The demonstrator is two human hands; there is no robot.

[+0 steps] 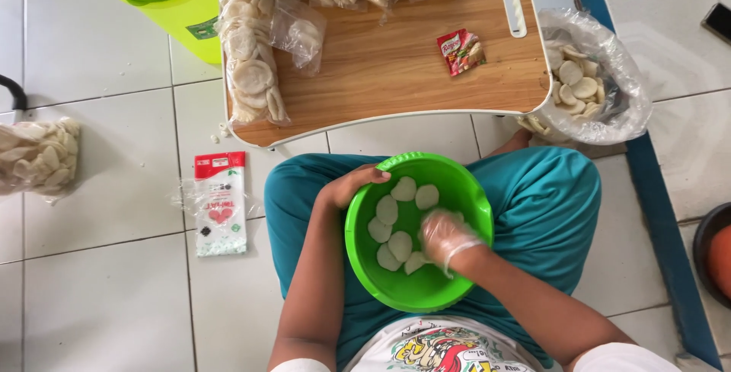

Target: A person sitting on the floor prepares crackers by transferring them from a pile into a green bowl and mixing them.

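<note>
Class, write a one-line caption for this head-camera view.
Seated person's left hand grips green bowl rim; gloved right hand reaches among pale crackers inside.

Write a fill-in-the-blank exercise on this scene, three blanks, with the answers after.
1. The left hand grips the rim of the ___ bowl.
2. The right hand wears a clear plastic ___.
3. The small red sachet lies on the low ___ table.
Missing words: green; glove; wooden.
</note>
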